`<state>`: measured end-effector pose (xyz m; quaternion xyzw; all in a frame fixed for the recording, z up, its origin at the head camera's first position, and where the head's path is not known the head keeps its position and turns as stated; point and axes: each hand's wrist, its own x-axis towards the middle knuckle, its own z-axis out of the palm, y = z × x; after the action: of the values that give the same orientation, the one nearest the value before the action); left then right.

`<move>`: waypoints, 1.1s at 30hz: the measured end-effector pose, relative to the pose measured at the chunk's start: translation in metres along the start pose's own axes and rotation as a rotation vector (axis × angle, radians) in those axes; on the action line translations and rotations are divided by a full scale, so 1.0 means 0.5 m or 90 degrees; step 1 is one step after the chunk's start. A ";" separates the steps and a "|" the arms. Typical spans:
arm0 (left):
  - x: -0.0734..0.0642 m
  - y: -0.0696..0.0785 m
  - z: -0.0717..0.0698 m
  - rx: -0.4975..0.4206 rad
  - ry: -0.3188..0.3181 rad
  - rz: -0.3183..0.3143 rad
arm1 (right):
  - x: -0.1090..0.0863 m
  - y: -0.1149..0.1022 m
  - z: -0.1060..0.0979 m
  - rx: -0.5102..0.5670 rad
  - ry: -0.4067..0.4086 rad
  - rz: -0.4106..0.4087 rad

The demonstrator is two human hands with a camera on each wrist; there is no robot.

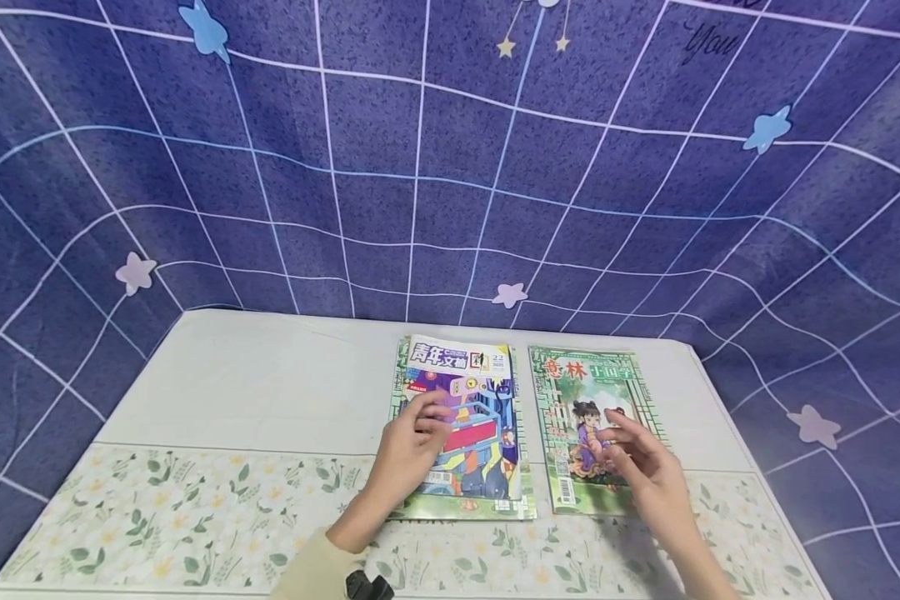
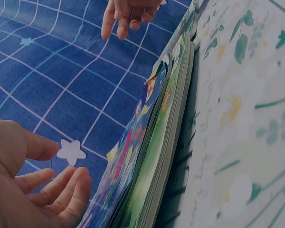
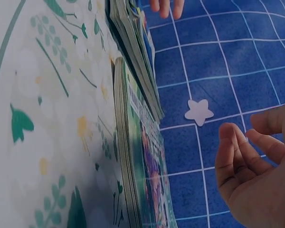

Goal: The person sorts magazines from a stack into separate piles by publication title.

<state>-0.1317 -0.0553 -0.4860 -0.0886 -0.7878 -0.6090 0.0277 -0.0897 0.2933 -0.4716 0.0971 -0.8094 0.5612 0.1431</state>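
My left hand (image 1: 416, 440) hovers over the left edge of a purple and blue magazine (image 1: 471, 432), its fingers loosely bent and holding nothing. That magazine lies on a green-covered magazine (image 1: 465, 507), whose borders show round it. To the right lies another green magazine (image 1: 585, 425), with a cartoon girl on its cover. Above its right side is my right hand (image 1: 648, 467), fingers relaxed with nothing between them. The left wrist view shows the left hand (image 2: 42, 180) apart from the stacked magazines; the right wrist view shows the right hand (image 3: 256, 166) raised over the single magazine (image 3: 147, 161).
The white table (image 1: 270, 375) has a floral cloth strip (image 1: 217, 517) along its front. A blue curtain with a grid pattern (image 1: 450, 150) hangs behind and at both sides. A dark band (image 1: 367, 586) is at the left sleeve.
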 end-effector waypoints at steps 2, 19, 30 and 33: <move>-0.001 -0.002 -0.005 0.004 0.006 -0.002 | -0.001 -0.002 0.003 -0.002 -0.005 0.007; -0.008 -0.016 -0.049 0.033 0.055 -0.015 | 0.005 -0.008 0.053 0.062 -0.041 0.002; 0.000 -0.022 -0.069 0.039 0.070 -0.025 | 0.001 -0.003 0.090 0.057 -0.050 0.013; 0.003 -0.025 -0.075 0.049 0.087 -0.032 | 0.000 -0.003 0.098 0.056 -0.054 0.026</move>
<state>-0.1377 -0.0944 -0.4883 -0.0261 -0.8088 -0.5835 0.0692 -0.0952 0.2471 -0.4863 0.1101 -0.7911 0.5946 0.0926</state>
